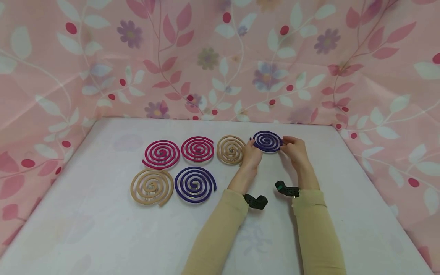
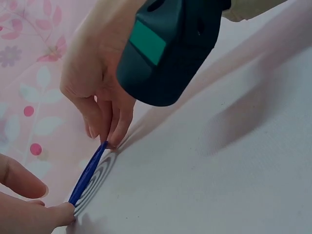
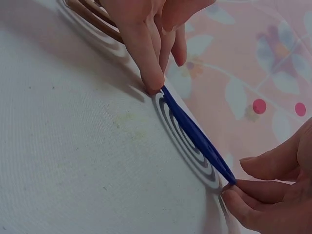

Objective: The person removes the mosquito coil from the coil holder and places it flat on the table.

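A dark blue spiral coil [image 1: 267,141], like a mosquito coil, lies nearly flat just over the table at the back right, its shadow below it in both wrist views. My left hand [image 1: 251,156] holds its left edge with the fingertips. At the opposite edge, my right hand [image 1: 296,152] holds it with the fingertips. Seen edge-on in the right wrist view, the blue coil [image 3: 197,136] spans from one hand to the other. Just left of my left hand is a tan coil [image 1: 231,150], its right edge partly covered by that hand. Whether anything supports the blue coil is hidden.
Two pink coils [image 1: 162,154] stand left of the tan one in the back row. In front are another tan coil [image 1: 152,186] and a second blue coil [image 1: 195,185], small metal stands showing beneath. A floral cloth [image 1: 220,76] hangs behind the white table [image 1: 103,236].
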`<state>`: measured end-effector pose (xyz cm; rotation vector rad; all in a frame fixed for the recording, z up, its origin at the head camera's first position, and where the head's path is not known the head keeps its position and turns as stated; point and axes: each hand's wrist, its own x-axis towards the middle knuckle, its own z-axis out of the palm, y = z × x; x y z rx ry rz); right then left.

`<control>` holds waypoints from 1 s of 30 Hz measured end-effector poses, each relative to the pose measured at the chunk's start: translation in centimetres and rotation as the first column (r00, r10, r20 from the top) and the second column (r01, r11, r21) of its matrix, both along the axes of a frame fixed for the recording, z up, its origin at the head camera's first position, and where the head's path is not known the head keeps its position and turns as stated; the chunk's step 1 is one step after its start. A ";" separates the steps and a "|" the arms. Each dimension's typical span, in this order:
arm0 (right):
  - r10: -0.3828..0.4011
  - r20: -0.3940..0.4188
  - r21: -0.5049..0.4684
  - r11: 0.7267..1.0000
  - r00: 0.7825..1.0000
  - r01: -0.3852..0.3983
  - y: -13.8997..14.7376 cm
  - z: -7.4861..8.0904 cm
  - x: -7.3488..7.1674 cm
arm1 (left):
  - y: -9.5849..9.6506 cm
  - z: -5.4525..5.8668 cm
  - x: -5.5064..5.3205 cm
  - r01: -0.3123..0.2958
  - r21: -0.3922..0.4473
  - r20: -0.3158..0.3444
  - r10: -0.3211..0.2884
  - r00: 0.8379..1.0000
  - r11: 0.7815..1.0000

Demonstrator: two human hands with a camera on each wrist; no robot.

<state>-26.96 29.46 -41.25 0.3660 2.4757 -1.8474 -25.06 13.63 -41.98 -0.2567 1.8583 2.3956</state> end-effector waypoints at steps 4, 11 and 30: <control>0.011 0.008 0.025 1.000 1.000 -0.011 -0.3 0.1 0.0 | -0.2 0.0 0.0 0.001 -0.031 0.010 -0.001 1.000 1.000; 0.013 0.015 0.024 1.000 1.000 -0.013 -0.2 -0.1 -0.1 | -0.6 0.4 0.1 0.020 0.041 0.001 -0.020 1.000 0.999; -0.003 -0.011 -0.012 1.000 1.000 0.003 -0.4 0.3 0.2 | -0.5 0.6 0.3 0.018 0.020 0.001 -0.018 1.000 1.000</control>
